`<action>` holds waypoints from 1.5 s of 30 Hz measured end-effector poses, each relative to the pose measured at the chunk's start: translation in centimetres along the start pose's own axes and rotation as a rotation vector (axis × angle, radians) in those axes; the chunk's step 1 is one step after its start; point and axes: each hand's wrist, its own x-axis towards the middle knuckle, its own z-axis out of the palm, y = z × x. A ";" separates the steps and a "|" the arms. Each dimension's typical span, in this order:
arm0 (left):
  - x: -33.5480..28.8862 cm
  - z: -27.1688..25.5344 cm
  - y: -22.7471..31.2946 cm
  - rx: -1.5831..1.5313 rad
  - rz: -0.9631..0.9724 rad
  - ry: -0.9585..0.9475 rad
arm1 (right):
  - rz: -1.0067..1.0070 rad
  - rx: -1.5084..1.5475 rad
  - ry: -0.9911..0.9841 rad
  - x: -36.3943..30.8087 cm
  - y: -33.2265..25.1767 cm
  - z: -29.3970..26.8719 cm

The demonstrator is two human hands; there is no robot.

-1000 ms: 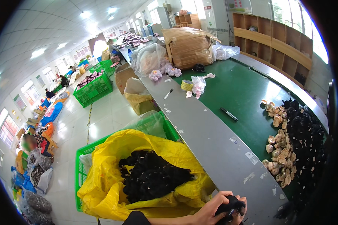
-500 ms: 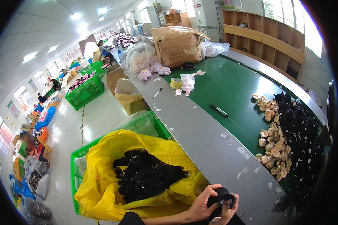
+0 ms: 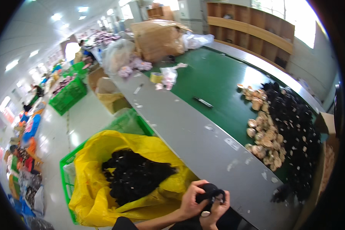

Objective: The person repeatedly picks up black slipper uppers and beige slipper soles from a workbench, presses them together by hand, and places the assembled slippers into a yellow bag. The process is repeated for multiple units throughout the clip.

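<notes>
Two hands together at the bottom of the view, just past the near end of the long grey table. Left hand wrapped around a small black fuzzy thing, fingers curled over its side. Right hand pressed up against the same black thing from below, fingers bent on it, with a little white tag showing under it. Both hands grasping, neither one loose.

Just left of the table, a green crate lined with a big yellow bag, full of black fuzzy pieces like the one in the hands. On the green belt along the far side of the table, a big heap of black pieces with tan round ones along its edge. Farther up the belt, a black pen-like stick, a tape roll and a crumpled clear bag. At the far end of the table, a big brown cardboard box. More green crates on the floor well off to the left.
</notes>
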 end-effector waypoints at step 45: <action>5.1 9.8 3.2 -0.798 -0.468 -0.873 | -1.107 -1.155 -0.145 5.7 -6.0 -17.3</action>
